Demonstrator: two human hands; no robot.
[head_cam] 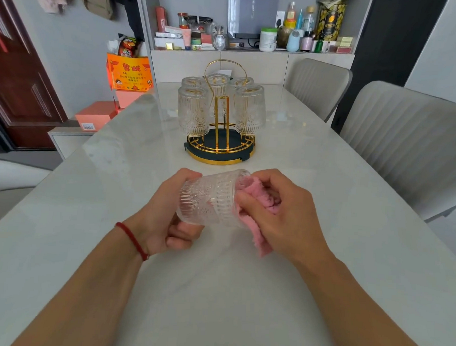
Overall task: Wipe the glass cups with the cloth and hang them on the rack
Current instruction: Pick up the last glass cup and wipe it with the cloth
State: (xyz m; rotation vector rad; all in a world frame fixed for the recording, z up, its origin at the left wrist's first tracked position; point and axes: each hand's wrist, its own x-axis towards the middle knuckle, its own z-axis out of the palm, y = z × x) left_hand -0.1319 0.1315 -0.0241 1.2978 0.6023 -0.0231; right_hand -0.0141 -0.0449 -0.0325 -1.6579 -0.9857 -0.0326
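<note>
My left hand [167, 217] grips an embossed clear glass cup [210, 198] by its base end, holding it on its side above the table with the mouth pointing right. My right hand [280, 211] holds a pink cloth [262, 200] bunched against the cup's mouth, part of it pushed inside and a tail hanging below. Further back on the table stands a gold wire rack [220, 141] with a dark round base and a loop handle. Several matching glass cups [193, 111] hang upside down on it.
The white marble table [216, 290] stretches around me. Two grey ribbed chairs [406, 144] stand along its right side. A shelf with bottles and boxes [253, 35] is behind the rack. Orange and pink boxes [98, 117] sit on a low cabinet at left.
</note>
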